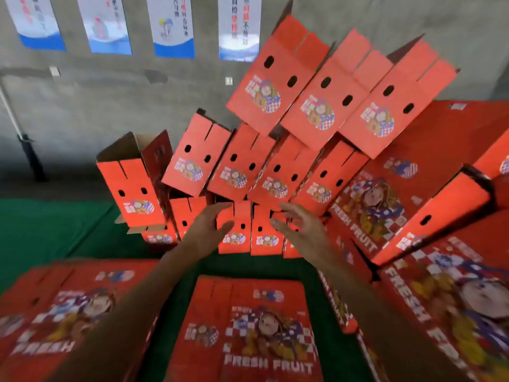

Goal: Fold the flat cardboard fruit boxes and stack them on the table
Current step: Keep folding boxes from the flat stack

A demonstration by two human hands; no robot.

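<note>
Both arms stretched forward over green table cover [55, 230]. Left hand [209, 230] and right hand [298, 230] spread, fingers loose, gripping nothing, in front of bottom row of folded red fruit boxes [248, 172], stacked three rows high against grey wall [110, 106]. Flat box [248, 326] lying below, between forearms

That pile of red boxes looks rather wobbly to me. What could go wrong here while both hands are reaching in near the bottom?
1. The top row of folded boxes leans out over the rows below; a nudge from the left hand or right hand at the bottom row might bring it down.
2. The open box at the left end stands tilted and could tip onto the green table cover.
</note>
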